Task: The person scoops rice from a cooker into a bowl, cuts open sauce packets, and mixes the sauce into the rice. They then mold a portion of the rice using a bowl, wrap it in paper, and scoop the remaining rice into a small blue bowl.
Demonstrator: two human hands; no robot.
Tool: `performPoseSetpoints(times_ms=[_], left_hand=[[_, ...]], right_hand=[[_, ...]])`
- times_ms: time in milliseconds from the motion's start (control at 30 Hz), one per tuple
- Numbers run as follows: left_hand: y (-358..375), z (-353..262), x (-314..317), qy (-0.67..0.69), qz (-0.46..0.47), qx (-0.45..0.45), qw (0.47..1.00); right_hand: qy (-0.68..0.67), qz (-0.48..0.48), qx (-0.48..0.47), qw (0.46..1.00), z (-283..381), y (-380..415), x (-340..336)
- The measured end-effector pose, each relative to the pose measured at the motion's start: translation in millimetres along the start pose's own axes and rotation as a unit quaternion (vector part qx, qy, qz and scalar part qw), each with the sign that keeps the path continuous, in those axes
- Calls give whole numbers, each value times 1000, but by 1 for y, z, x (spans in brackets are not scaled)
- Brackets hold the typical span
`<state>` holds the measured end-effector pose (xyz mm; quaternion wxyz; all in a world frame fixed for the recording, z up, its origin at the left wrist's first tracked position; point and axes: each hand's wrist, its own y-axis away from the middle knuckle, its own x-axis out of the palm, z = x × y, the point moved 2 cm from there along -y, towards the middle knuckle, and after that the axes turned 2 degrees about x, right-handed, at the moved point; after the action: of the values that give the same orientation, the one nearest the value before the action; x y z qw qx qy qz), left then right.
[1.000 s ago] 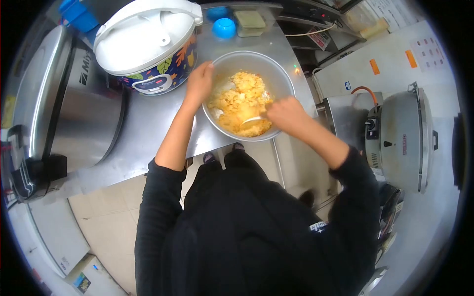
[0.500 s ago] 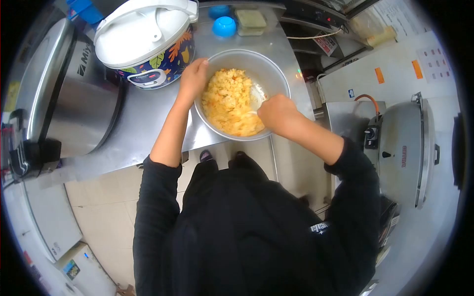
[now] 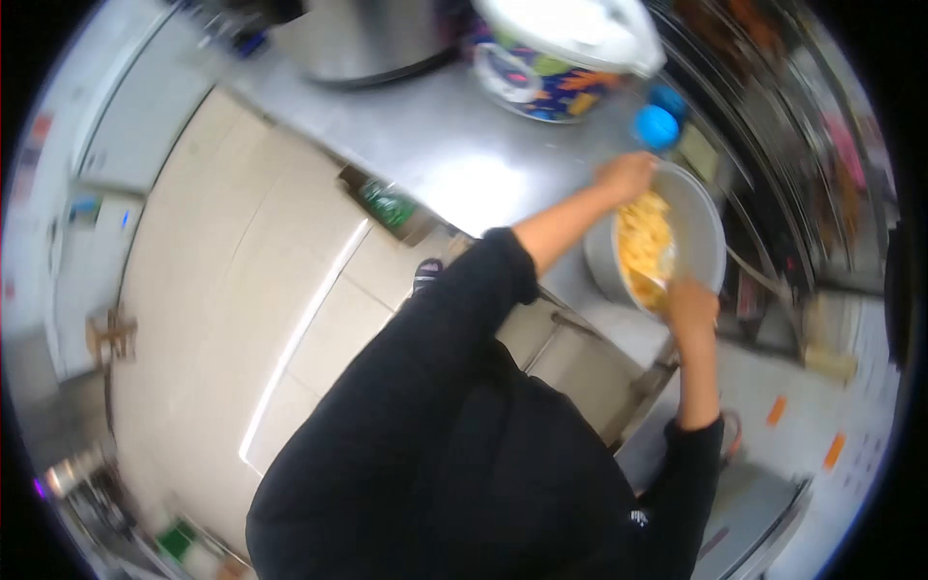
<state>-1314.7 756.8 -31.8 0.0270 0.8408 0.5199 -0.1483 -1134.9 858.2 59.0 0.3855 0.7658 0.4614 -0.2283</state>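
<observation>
At the right of the frame, a metal bowl (image 3: 698, 224) of yellow food (image 3: 643, 244) sits on the steel surface (image 3: 454, 155). The left hand (image 3: 626, 175) grips the bowl's rim. The right hand (image 3: 690, 304) looks closed around a spoon, but blur hides it. The food looks mostly mixed, with some stirring likely left.

A steel counter (image 3: 425, 145) runs across the top of a blurred kitchen, glare pooling on it. Below the counter, pale floor tiles (image 3: 222, 290) spread left (one bright streak of light crosses them). A steel pot (image 3: 362, 34) stands at the counter's far edge.
</observation>
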Motion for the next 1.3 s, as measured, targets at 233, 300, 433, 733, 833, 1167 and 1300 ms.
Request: performPoseSetpoints(times_ms=[233, 300, 433, 733, 833, 1167, 1300], left_hand=[[214, 0, -128, -60, -274, 187, 941], [296, 71, -147, -132, -260, 44, 956], [533, 251, -154, -267, 4, -509, 818], [783, 360, -210, -102, 102, -764, 629], [874, 444, -159, -150, 62, -788, 594], [804, 573, -280, -153, -46, -546, 822], [673, 577, -328, -126, -178, -426, 878]], right_hand=[[-427, -448, -194, 761, 89, 69, -91], [-456, -345, -335, 749, 163, 82, -65], [-479, -28, -244, 843, 316, 79, 123], [-680, 550, 96, 475, 494, 196, 165], [-518, 658, 210, 504, 562, 212, 257], [-896, -87, 263, 346, 541, -171, 74], [-924, -65, 182, 329, 499, -267, 83]])
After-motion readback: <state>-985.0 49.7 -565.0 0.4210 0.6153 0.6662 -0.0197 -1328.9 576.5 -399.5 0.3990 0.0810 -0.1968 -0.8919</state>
